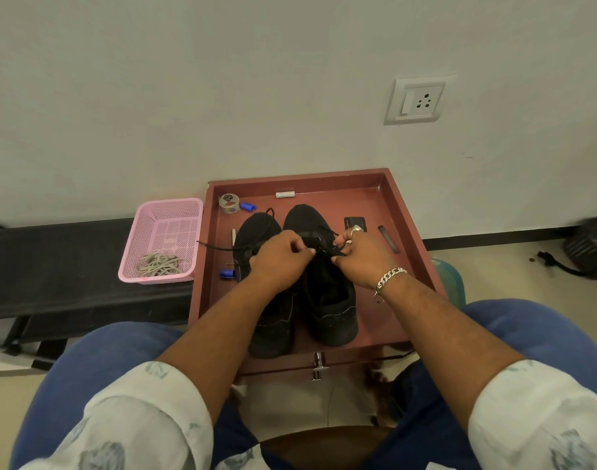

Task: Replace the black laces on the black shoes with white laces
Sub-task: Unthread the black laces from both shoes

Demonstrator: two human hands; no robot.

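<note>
Shoes: two black shoes [327,300] side by side, centre of frame, in the red-brown tray [405,212].
Black lace [219,247]: loose end trails left from the shoes.
My left hand [278,257]: fingers curled, pinching lace over the right-hand shoe.
My right hand [364,254]: pinching lace too (ring, bracelet).
White laces [159,264]: heaped in pink basket [164,225], left of tray.

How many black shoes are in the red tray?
2. The left shoe and the right shoe stand side by side in the middle of the red tray, toes toward the wall, partly covered by both hands.
</note>
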